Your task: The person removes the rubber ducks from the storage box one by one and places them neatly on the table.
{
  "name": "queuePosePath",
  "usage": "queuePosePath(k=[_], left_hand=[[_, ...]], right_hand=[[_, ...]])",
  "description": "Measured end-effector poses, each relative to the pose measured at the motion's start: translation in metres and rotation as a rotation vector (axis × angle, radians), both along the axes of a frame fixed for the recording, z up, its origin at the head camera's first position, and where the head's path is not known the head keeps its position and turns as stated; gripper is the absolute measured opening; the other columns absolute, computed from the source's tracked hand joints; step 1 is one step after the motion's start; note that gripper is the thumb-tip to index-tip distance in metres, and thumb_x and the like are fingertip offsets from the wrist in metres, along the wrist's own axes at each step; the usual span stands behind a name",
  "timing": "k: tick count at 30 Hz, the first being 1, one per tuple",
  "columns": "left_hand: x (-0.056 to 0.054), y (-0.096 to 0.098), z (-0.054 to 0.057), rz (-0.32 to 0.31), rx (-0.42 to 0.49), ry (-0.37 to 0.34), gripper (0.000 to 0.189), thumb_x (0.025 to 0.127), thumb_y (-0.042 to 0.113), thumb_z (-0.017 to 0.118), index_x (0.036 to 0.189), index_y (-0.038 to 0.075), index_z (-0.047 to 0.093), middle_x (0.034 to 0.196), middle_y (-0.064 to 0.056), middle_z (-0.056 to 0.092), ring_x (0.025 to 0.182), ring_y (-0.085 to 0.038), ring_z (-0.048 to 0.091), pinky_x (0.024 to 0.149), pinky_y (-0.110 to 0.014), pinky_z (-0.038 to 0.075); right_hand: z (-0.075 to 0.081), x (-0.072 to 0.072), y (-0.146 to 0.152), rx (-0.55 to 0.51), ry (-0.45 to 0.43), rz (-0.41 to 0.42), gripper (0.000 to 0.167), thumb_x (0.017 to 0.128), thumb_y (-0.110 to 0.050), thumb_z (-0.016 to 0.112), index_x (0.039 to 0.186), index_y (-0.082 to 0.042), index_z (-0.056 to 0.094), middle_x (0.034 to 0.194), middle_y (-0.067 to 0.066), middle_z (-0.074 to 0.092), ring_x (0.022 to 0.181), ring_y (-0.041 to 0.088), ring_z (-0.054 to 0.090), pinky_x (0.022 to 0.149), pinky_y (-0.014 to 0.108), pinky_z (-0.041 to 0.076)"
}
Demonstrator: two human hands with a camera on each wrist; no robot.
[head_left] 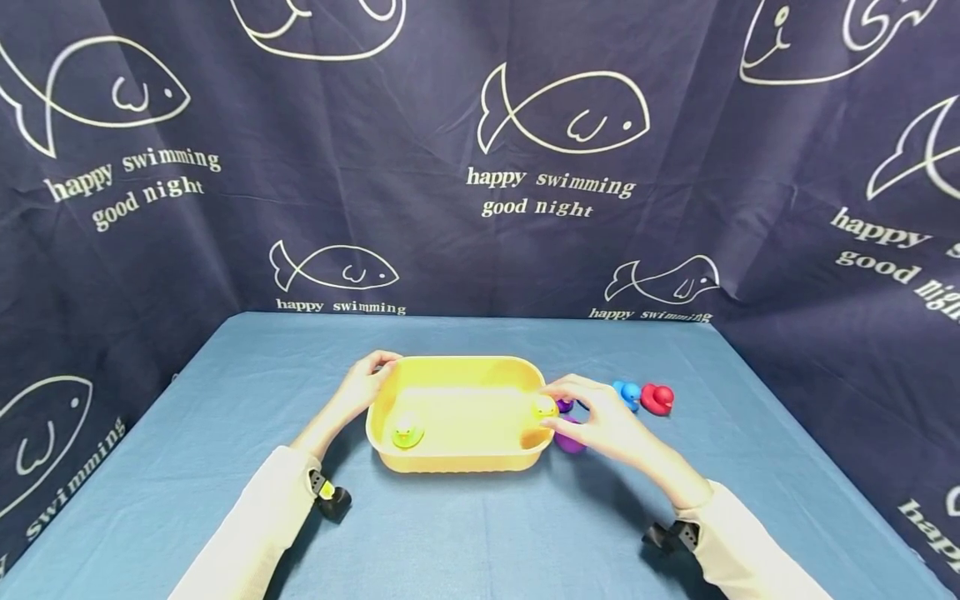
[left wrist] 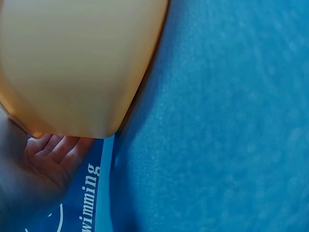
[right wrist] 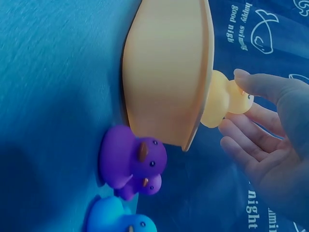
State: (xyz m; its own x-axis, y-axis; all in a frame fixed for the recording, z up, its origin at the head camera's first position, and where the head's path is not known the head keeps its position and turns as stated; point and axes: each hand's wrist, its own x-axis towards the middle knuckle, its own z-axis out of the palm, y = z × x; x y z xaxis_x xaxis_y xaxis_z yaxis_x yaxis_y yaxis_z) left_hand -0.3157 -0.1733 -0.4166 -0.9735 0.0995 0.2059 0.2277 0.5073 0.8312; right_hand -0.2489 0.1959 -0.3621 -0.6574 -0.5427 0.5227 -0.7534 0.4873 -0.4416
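A yellow plastic basin [head_left: 461, 462] stands on the blue cloth. My left hand [head_left: 360, 387] grips its far left corner at the rim; in the left wrist view that hand [left wrist: 48, 166] has fingers partly hidden behind the wall. Over the right rim, my right hand [head_left: 603, 417] pinches a yellow rubber duck [head_left: 544, 407] by the head. From the right wrist view, the duck [right wrist: 216, 99] shows just past the rim, with the thumb on its head. A yellow-green duck [head_left: 407, 432] sits inside the basin at the left.
Two purple ducks stand beside the basin's right end, one [right wrist: 116, 157] in front of the other [right wrist: 152, 184]. Farther right are a blue duck [head_left: 628, 393] and a red duck [head_left: 658, 399]. A dark fish-print curtain [head_left: 435, 192] hangs behind the table [head_left: 465, 533].
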Motion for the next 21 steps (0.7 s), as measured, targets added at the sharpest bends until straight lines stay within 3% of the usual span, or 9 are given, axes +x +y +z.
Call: queuePosePath(k=[10, 16, 21], left_hand=[[0.0, 0.0, 0.0, -0.002, -0.006, 0.011, 0.025, 0.098, 0.015, 0.048, 0.113, 0.0, 0.061, 0.109, -0.017, 0.063, 0.093, -0.023, 0.058, 0.078, -0.028, 0.046], [0.0, -0.001, -0.001, -0.002, -0.001, 0.012, 0.025, 0.098, 0.015, 0.049, 0.113, 0.0, 0.061, 0.108, -0.017, 0.063, 0.092, -0.022, 0.058, 0.078, -0.027, 0.046], [0.0, -0.001, -0.001, -0.009, 0.006, 0.012, 0.025, 0.097, 0.015, 0.049, 0.113, 0.0, 0.061, 0.109, -0.017, 0.063, 0.09, -0.02, 0.058, 0.076, -0.026, 0.047]], right_hand=[[0.006, 0.002, 0.015, 0.034, -0.025, -0.09, 0.04, 0.074, -0.021, 0.08, 0.111, -0.017, 0.068, 0.106, -0.007, 0.066, 0.102, 0.011, 0.06, 0.089, 0.026, 0.049], [0.003, -0.001, 0.025, 0.043, 0.032, -0.098, 0.037, 0.074, -0.018, 0.079, 0.11, -0.016, 0.069, 0.104, -0.007, 0.067, 0.099, 0.011, 0.06, 0.088, 0.014, 0.043], [0.0, -0.001, 0.03, 0.051, 0.05, -0.093, 0.036, 0.072, -0.013, 0.08, 0.106, -0.012, 0.069, 0.101, -0.005, 0.067, 0.095, 0.011, 0.06, 0.084, 0.017, 0.046]])
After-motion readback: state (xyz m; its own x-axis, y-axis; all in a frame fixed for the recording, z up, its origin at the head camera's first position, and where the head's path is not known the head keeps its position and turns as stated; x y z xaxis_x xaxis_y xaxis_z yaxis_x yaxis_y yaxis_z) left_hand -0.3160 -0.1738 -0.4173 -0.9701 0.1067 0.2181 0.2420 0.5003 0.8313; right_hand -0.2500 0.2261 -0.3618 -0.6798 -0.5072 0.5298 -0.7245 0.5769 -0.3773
